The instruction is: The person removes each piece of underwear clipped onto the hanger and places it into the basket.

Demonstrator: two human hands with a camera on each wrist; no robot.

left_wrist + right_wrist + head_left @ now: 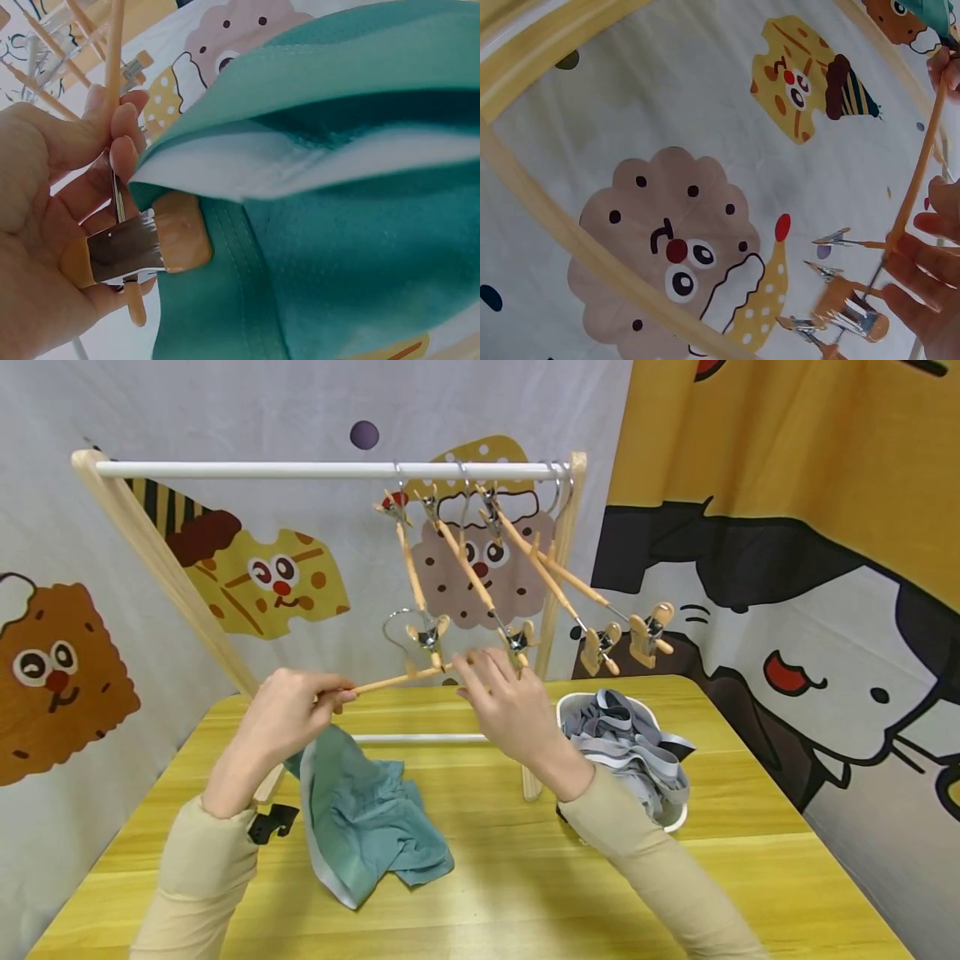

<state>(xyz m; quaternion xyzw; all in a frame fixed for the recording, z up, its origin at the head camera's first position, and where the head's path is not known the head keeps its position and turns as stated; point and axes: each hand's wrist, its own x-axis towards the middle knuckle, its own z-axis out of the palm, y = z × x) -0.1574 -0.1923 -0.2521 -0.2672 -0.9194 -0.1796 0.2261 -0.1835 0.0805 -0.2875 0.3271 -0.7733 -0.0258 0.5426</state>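
My left hand (296, 706) pinches the wooden bar of a clip hanger (393, 682) near its left end. In the left wrist view, a wood-and-metal clip (184, 232) at this end bites the waistband edge of a teal garment (360, 247). The waistband gapes, showing a pale inner band. Below the left hand, the garment (375, 810) drapes onto the table. My right hand (510, 702) has its spread, bent fingers at the bar's other end. Beside those fingers, the right wrist view shows a clip (847, 309) with no cloth in it.
A rack with a white rail (262, 470) and wooden legs stands on the yellow wood-grain table (510, 877). Several clip hangers (468, 568) hang at its right side, just above my right hand. Grey garments (626, 743) fill a white basket (675, 818) at the right.
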